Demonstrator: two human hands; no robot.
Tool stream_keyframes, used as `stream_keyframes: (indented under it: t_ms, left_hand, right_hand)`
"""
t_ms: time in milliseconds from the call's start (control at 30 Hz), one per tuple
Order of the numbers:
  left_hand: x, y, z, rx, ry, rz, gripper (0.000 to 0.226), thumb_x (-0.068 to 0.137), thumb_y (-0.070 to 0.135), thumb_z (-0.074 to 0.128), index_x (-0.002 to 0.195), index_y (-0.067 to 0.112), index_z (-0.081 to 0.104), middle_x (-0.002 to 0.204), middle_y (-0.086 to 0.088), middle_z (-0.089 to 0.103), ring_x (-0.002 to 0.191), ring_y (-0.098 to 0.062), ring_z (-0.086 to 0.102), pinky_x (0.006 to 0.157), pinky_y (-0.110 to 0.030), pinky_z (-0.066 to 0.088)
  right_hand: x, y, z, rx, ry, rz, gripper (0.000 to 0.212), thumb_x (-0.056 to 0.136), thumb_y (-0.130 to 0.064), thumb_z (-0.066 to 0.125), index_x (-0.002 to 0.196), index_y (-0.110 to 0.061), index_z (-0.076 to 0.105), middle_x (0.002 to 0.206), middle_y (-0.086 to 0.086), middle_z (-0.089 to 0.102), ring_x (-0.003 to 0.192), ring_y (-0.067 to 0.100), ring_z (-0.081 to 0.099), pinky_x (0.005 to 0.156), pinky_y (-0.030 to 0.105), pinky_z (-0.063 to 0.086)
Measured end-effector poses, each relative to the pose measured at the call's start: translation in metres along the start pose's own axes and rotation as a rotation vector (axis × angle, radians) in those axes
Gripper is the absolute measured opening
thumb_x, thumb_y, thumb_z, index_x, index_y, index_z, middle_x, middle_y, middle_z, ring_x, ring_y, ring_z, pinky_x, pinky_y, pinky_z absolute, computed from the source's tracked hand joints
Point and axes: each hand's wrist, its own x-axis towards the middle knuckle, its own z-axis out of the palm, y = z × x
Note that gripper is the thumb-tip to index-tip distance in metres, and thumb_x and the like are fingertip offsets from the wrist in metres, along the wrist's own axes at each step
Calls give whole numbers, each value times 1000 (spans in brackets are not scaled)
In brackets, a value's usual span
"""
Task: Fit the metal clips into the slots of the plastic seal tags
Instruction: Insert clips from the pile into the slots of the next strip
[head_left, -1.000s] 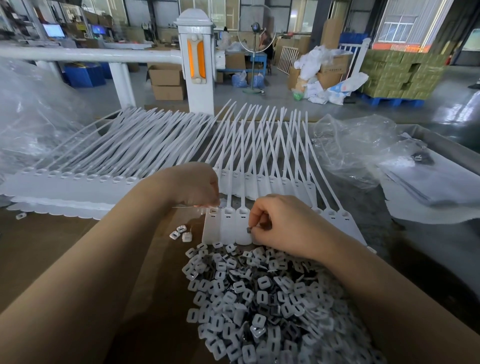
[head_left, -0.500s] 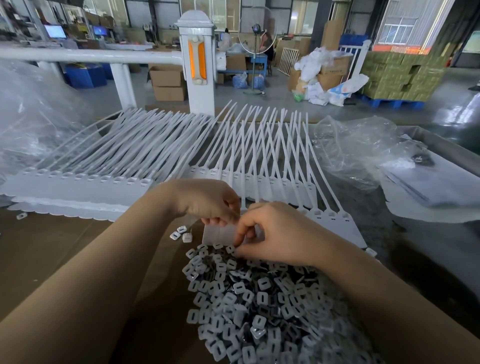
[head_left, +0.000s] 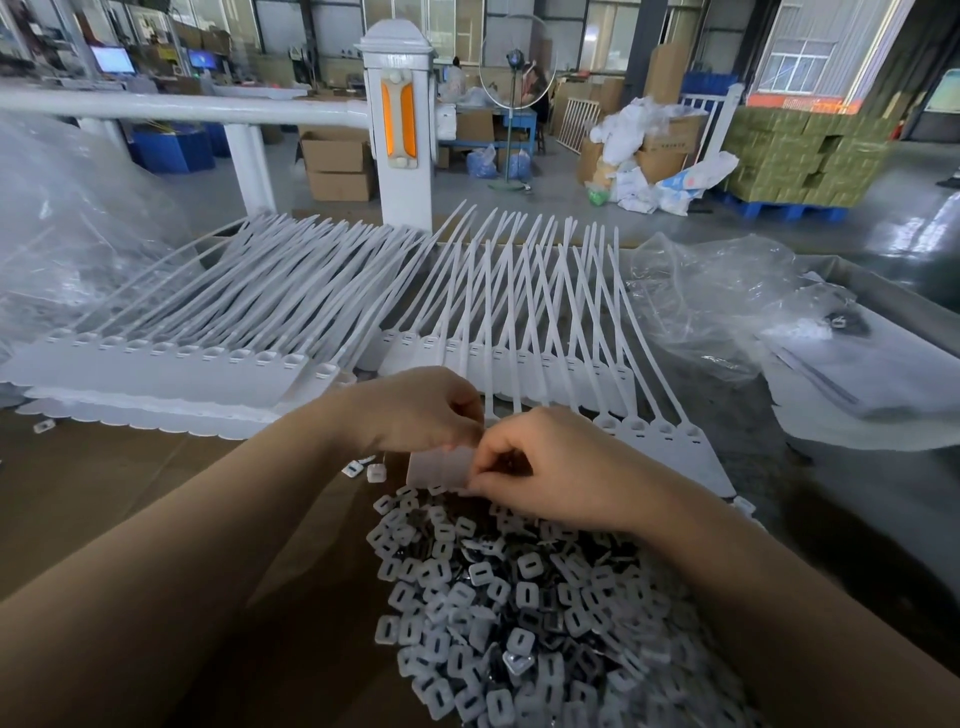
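Hands meet over the near row of plastic seal tags (head_left: 670, 452), which fans from centre toward three o'clock on the cardboard worktop (head_left: 104, 493). The left hand (head_left: 421, 410) curls down onto the flat white tag heads at about eleven o'clock of the right hand (head_left: 550, 467), whose fingertips are bunched in a tight pinch, likely on one clip, though the clip itself is hidden. At six o'clock sprawls the heap of metal clips (head_left: 519, 613). These look feather-light, small and slick, easy to fumble, so pinch each by its edges. The tags seem thin and bendy; steady the stiff head beside its slot, not the whippy tail.
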Motion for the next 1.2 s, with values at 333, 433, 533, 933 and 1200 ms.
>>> stream_keyframes:
  t_ms: [333,433,533,933,1200]
  left_hand:
    - [-7,-4,-2,-218,161,18,11,93,31,64,88,22,68,67,11,69,57,3,56,57,-14,41]
    - [-10,-5,-5,-478,104,-1,7,94,19,63,91,14,67,68,6,68,56,-3,55,50,-16,40]
    - [-12,-6,-6,-546,83,42,2,91,13,67,92,11,67,73,3,70,61,-6,61,53,-18,45]
    - [-13,0,8,-242,392,425,12,81,7,79,91,11,73,83,1,74,75,-15,69,71,-27,56]
    - [-13,2,9,-47,478,500,4,86,12,76,90,13,75,81,7,72,71,-11,66,67,-29,54]
  right_hand:
    - [-3,2,-5,183,205,78,9,93,-27,66,86,-32,70,75,-13,72,61,0,66,56,18,54]
    - [-3,2,-10,288,277,127,9,93,-25,66,90,-30,73,78,-17,73,69,1,68,60,16,53]
    - [-4,2,-13,431,347,169,13,91,-17,67,89,-29,74,78,-14,74,68,2,66,57,13,47]
    - [-2,6,-15,625,399,300,14,85,-8,70,94,-18,64,76,-4,76,58,-4,59,60,23,50]
    - [-2,7,-16,642,411,291,9,91,-8,63,93,-15,69,75,0,75,60,1,59,62,26,51]
